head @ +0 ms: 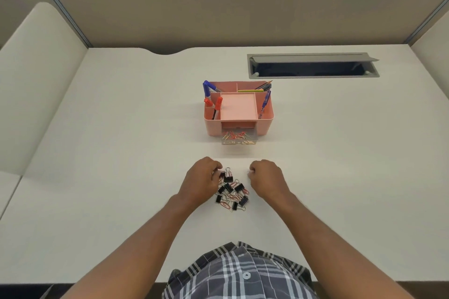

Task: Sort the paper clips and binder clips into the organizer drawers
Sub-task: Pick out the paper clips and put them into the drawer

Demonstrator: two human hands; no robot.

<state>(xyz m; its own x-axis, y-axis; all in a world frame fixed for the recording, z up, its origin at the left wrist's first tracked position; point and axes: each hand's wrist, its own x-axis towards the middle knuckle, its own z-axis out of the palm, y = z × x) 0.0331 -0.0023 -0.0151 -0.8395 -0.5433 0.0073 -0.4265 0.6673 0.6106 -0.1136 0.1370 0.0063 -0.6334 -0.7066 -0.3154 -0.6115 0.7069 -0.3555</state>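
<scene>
**Hands at the clip pile**

The pile [232, 192] of binder and paper clips lies on the desk [121, 153], near the organizer [239, 110]. My left hand [202, 181] touches its left edge, fingers curled. My right hand [266, 178] sits just right, curled; its contents cannot be told. The organizer's clear drawer [239, 139] stands open with paper clips inside.

There are two hands, the left hand [202, 178] and the right hand [266, 178]. There is one pink organizer [239, 108] on one white desk [109, 153]. One clear drawer [239, 139] is pulled out, with a small bunch of paper clips in it, too tangled to count. Three red markers and blue markers stand on the organizer's left side, and one blue pen [266, 102] on its right. The pile [232, 190] holds about eight black binder clips.
</scene>
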